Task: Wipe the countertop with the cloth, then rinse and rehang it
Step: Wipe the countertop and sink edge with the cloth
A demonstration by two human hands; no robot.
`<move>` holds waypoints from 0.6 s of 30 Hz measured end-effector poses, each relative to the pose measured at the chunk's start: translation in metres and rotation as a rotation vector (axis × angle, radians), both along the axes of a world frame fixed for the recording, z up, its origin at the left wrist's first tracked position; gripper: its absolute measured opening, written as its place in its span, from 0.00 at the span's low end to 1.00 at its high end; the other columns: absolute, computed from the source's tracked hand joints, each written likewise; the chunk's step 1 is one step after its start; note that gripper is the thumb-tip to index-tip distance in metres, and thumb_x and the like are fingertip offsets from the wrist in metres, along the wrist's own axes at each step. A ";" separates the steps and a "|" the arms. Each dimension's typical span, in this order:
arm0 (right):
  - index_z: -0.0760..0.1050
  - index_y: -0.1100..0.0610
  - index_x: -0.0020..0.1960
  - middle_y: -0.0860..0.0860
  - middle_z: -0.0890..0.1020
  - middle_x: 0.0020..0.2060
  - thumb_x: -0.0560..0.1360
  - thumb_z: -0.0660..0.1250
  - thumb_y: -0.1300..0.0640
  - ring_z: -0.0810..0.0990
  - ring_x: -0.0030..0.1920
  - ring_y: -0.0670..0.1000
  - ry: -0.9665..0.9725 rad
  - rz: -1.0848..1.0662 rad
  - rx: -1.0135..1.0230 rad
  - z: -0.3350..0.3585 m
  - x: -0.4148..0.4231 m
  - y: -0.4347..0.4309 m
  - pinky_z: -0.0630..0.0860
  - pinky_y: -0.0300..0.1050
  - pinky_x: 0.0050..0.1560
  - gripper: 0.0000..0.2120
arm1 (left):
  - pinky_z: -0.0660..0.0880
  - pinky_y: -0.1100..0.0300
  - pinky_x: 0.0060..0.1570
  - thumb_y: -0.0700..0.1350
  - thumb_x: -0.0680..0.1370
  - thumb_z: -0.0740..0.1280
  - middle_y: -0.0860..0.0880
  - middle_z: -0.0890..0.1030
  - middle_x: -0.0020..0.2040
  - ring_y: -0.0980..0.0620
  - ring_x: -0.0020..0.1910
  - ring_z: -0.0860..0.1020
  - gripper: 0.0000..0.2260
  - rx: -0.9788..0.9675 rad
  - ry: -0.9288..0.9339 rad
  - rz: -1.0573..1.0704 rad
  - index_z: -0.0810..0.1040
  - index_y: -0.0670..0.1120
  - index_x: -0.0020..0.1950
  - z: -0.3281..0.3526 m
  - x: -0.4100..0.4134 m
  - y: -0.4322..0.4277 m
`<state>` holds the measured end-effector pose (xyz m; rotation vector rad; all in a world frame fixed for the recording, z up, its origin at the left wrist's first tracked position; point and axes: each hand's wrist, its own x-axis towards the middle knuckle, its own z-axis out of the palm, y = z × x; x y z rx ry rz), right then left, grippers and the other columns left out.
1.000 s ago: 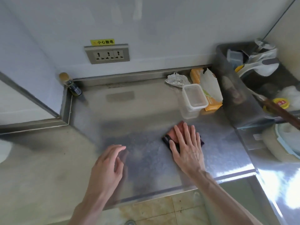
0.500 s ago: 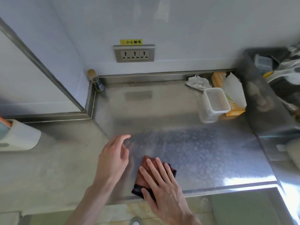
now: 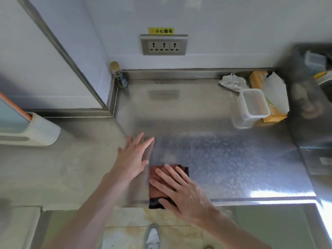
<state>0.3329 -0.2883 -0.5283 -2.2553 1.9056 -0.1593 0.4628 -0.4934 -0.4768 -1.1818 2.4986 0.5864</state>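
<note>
A folded reddish-brown cloth with a dark edge lies at the front edge of the steel countertop, its lower end hanging slightly over the rim. My right hand presses flat on it, fingers spread, covering most of its right side. My left hand rests just left of the cloth, open with fingers apart, holding nothing. The steel to the right of the cloth shows a wet, mottled film.
A clear lidded container, an orange box with white paper and crumpled foil sit at the back right. A small bottle stands in the back-left corner. A wall socket is above. A white appliance stands at left.
My right hand has slid the cloth from the right-middle of the counter leftward and toward the front edge, beside my left hand. My view has shifted left.
</note>
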 end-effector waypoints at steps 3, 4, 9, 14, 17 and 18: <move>0.56 0.42 0.83 0.46 0.58 0.84 0.86 0.52 0.38 0.51 0.84 0.54 0.031 -0.022 -0.022 -0.001 -0.034 -0.034 0.51 0.57 0.83 0.27 | 0.67 0.34 0.68 0.46 0.78 0.71 0.54 0.49 0.82 0.42 0.80 0.51 0.37 0.009 0.001 0.016 0.54 0.58 0.81 0.004 0.000 0.002; 0.58 0.43 0.83 0.47 0.59 0.84 0.85 0.53 0.37 0.53 0.84 0.55 0.031 -0.082 -0.041 -0.002 -0.047 -0.049 0.52 0.58 0.83 0.28 | 0.66 0.34 0.69 0.46 0.78 0.71 0.54 0.49 0.83 0.42 0.80 0.51 0.37 0.019 0.006 0.026 0.54 0.57 0.81 0.005 0.000 0.002; 0.60 0.43 0.83 0.48 0.60 0.83 0.82 0.54 0.33 0.54 0.84 0.57 -0.003 -0.346 -0.008 -0.002 -0.072 -0.099 0.54 0.61 0.82 0.31 | 0.66 0.34 0.69 0.44 0.77 0.72 0.55 0.49 0.83 0.44 0.81 0.51 0.39 0.045 0.034 0.055 0.53 0.55 0.82 0.006 0.001 -0.001; 0.61 0.47 0.83 0.50 0.59 0.84 0.85 0.55 0.39 0.53 0.84 0.57 -0.043 -0.333 -0.060 0.002 -0.031 -0.044 0.55 0.59 0.82 0.28 | 0.63 0.35 0.72 0.44 0.77 0.72 0.58 0.48 0.83 0.46 0.82 0.48 0.41 0.086 0.044 0.077 0.51 0.56 0.82 0.006 0.006 -0.003; 0.59 0.49 0.83 0.50 0.57 0.84 0.87 0.54 0.43 0.52 0.84 0.56 -0.073 -0.315 -0.059 0.005 0.006 0.005 0.58 0.59 0.81 0.27 | 0.62 0.36 0.72 0.44 0.77 0.72 0.58 0.48 0.83 0.46 0.82 0.48 0.41 0.092 0.045 0.084 0.51 0.56 0.82 0.006 0.006 -0.003; 0.60 0.50 0.83 0.50 0.57 0.84 0.87 0.55 0.45 0.53 0.84 0.56 -0.081 -0.309 -0.068 0.005 0.016 0.018 0.61 0.59 0.81 0.26 | 0.62 0.35 0.73 0.44 0.77 0.72 0.58 0.48 0.83 0.45 0.82 0.48 0.41 0.093 0.046 0.083 0.50 0.57 0.82 0.005 0.005 -0.003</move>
